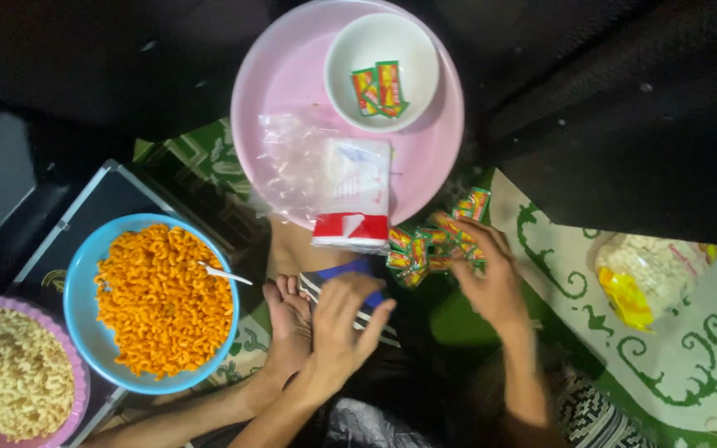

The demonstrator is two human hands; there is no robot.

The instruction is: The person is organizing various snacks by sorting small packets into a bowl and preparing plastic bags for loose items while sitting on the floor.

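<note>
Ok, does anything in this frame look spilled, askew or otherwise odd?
Nothing looks spilled. The one untidy spot is the loose heap of small sachets on the mat under the right hand, while two lie in the white bowl. The orange noodles stay inside their blue bowl.

A bowl holding two sachets sits on the tray, a plastic bag lies on the tray's near edge, a heap of sachets sits just right of the bag under the right hand, and two dishes of snacks stand far left.
</note>
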